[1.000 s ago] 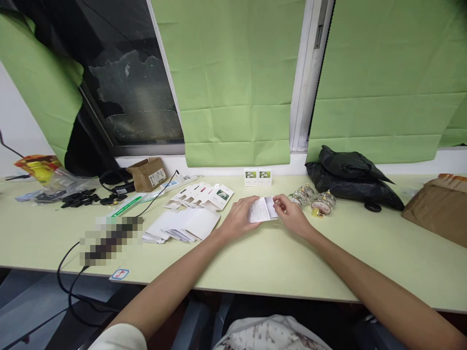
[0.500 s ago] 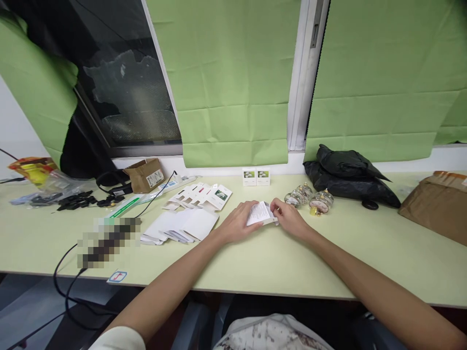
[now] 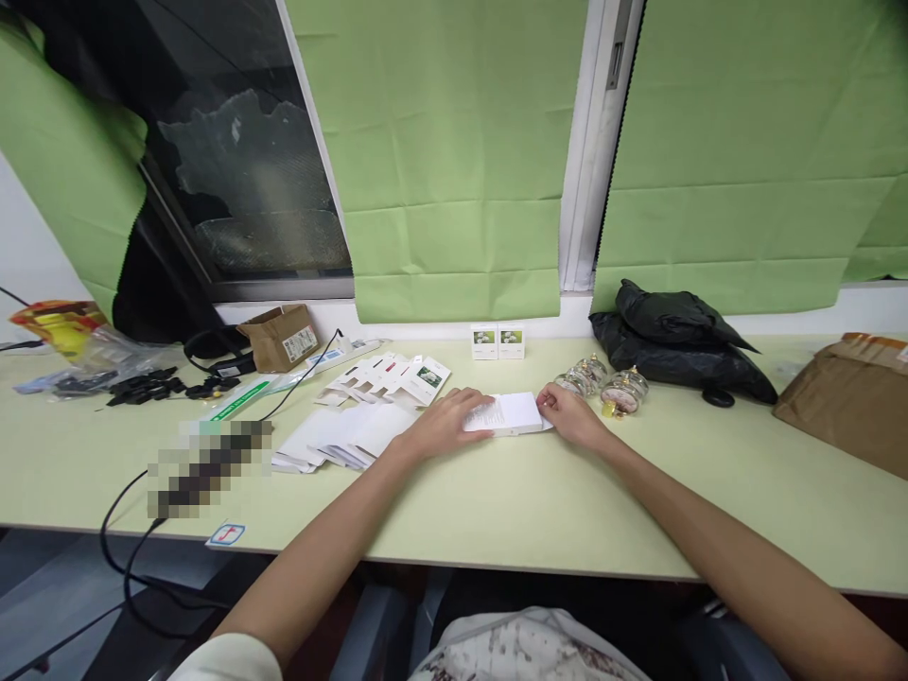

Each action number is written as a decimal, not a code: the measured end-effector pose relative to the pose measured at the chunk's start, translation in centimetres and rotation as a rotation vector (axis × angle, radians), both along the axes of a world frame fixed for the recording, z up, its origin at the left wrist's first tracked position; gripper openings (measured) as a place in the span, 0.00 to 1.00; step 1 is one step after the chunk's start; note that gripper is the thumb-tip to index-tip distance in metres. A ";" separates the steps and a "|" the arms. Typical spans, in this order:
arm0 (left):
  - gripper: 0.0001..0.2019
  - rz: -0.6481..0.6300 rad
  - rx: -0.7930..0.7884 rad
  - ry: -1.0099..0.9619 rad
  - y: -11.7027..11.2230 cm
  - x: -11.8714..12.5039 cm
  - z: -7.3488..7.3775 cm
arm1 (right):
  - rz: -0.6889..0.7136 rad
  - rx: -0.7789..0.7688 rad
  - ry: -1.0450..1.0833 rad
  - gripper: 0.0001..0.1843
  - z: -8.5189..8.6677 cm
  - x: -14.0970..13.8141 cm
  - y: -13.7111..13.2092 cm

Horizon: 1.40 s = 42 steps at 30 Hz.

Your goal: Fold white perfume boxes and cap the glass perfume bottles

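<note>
A small white carton with printed text point(image 3: 516, 413) lies between my two hands, low over the table. Its left end is gripped by my left hand point(image 3: 448, 423), thumb along the near side and fingers over the top. At the carton's right end, my right hand point(image 3: 569, 414) pinches a flap or edge; the fingertips partly hide it. To the left are flattened white cartons point(image 3: 347, 435) and, behind them, several flat cartons with printed fronts point(image 3: 397, 378). Two small boxes with green pictures point(image 3: 497, 342) stand upright side by side by the wall.
Clear round ornaments with gold tops point(image 3: 624, 390) sit right of my hands. Behind them lies a black plastic bag point(image 3: 681, 345), and a brown package point(image 3: 847, 402) is at far right. An opened cardboard box point(image 3: 280, 340), cables and black parts point(image 3: 146, 386) occupy the left.
The carton now lies flatter and shows more of its white top. My right hand has shifted slightly right along with its end, and my left hand has moved slightly left.
</note>
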<state>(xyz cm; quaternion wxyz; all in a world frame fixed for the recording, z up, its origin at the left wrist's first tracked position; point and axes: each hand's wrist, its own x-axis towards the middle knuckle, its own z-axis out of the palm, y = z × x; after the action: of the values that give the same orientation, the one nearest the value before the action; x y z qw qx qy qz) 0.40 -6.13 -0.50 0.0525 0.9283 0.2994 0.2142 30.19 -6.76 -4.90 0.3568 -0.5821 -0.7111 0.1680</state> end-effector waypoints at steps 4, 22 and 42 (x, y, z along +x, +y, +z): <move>0.26 0.098 0.042 0.054 1.0 -1.1 0.3 | -0.034 -0.029 -0.096 0.05 0.4 0.5 -0.3; 0.30 0.513 0.403 0.012 1.3 -1.9 2.4 | -0.079 -0.175 -0.255 0.04 1.0 -0.9 -1.3; 0.43 0.280 -0.272 -0.842 -0.8 2.6 -0.5 | 0.037 0.007 -0.077 0.07 2.2 -2.1 -2.6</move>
<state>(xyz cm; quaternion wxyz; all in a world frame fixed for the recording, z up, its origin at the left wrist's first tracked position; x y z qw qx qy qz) 2.98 -6.97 -0.96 0.2614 0.6960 0.3998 0.5361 28.05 -9.38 -2.74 0.3280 -0.5736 -0.7355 0.1497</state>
